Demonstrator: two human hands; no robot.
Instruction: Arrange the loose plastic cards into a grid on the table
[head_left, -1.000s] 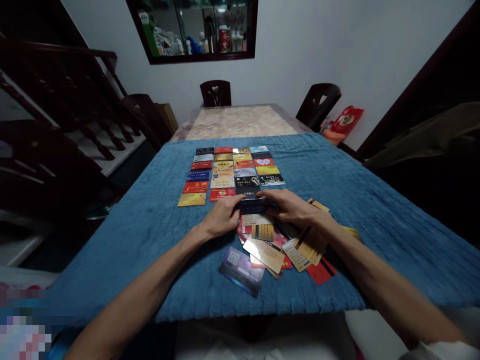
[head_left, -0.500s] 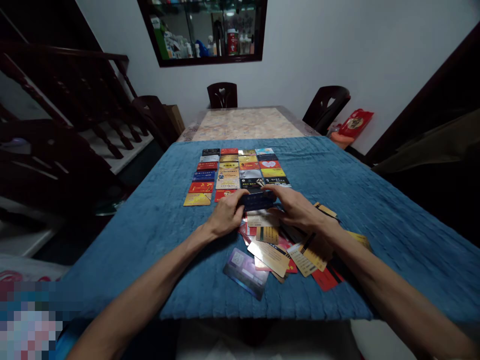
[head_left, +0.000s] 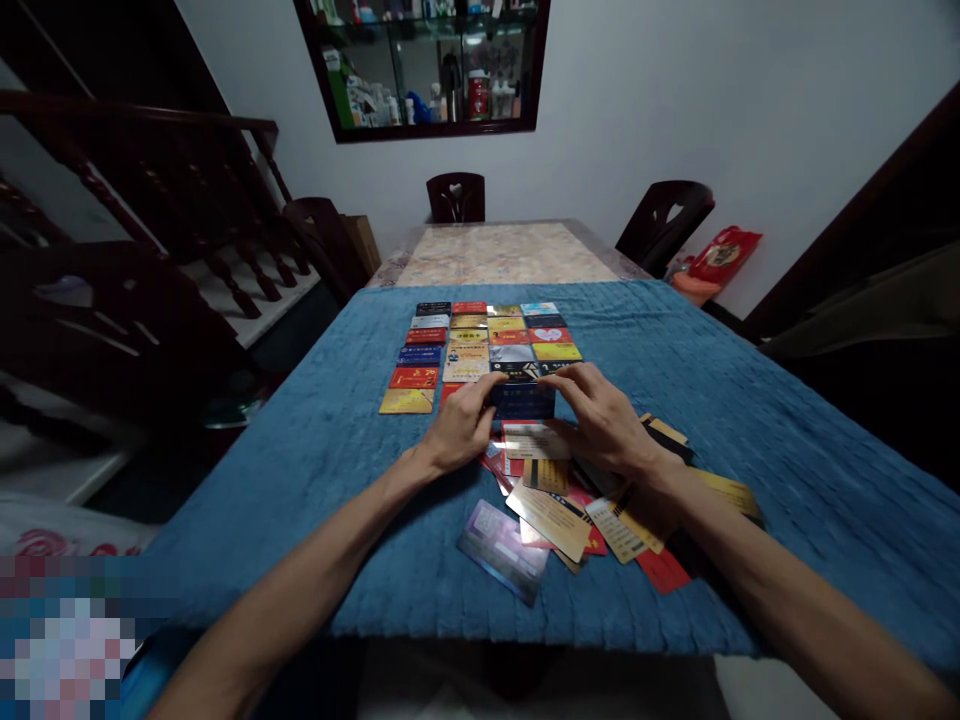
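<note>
- The dark blue card [head_left: 523, 402] is tilted up at the near side of the laid-out rows, its broad face toward the wearer.
- The left hand [head_left: 461, 425] has that card's left end in a narrow hold between thumb and fingers.
- The right hand [head_left: 604, 420] is curled, one fingertip at the card's upper right corner (whether it truly pinches, I cannot tell).
- The step in hand, as I judge it, is steadying and squaring this card at the rows' near edge.
- From here, the move seems to call for a level top edge, gentle pressure at both ends and fingertips kept off neighbouring cards.
- Just beyond lies a black card [head_left: 517, 371]; a red card [head_left: 450, 392] is partly covered by the left hand, so a careless knuckle could nudge it.
- Nearer the wearer, loose cards overlap in a pile, a pale card [head_left: 534, 440] among them; the purple card [head_left: 506, 548] lies just beside it.
- All rest on the blue cloth [head_left: 262, 500], whose soft, ribbed surface might catch a card's edge.
</note>
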